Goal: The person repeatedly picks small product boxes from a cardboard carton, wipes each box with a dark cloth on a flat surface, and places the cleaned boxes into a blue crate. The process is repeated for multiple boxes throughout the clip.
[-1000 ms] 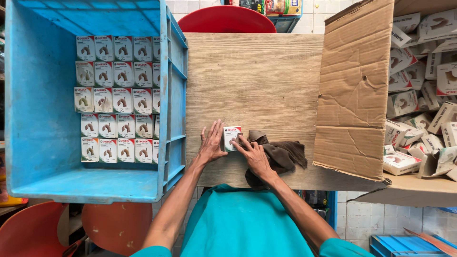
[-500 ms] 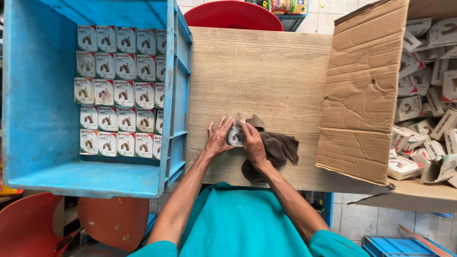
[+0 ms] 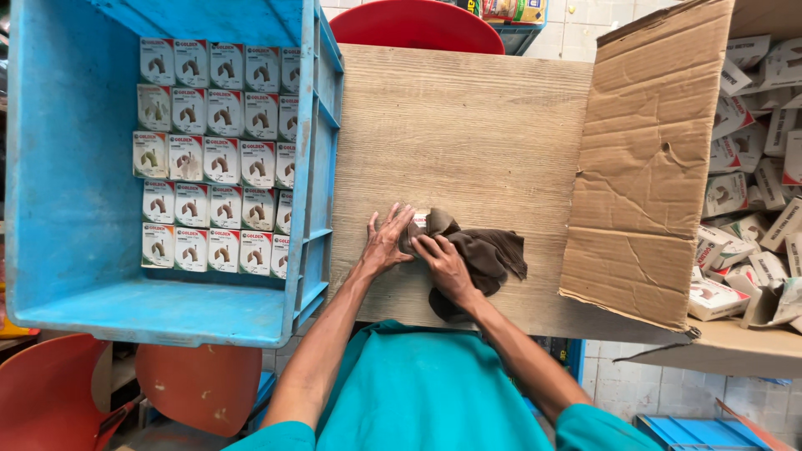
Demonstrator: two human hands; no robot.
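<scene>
My right hand (image 3: 443, 266) has drawn the brown cloth (image 3: 489, 259) over the small box (image 3: 419, 222), gripping cloth; left hand (image 3: 386, 240) flat, open. Risk: box skids off worktop (image 3: 468, 125).

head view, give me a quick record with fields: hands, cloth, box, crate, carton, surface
left hand: left hand flat on the table, fingers spread, touching the small box
right hand: right hand pressing the brown cloth over the box
box: small white box mostly hidden under cloth and hands
crate: blue plastic crate on the left, with rows of like boxes packed flat
carton: open cardboard carton on the right, loose boxes heaped inside
surface: wooden table
</scene>
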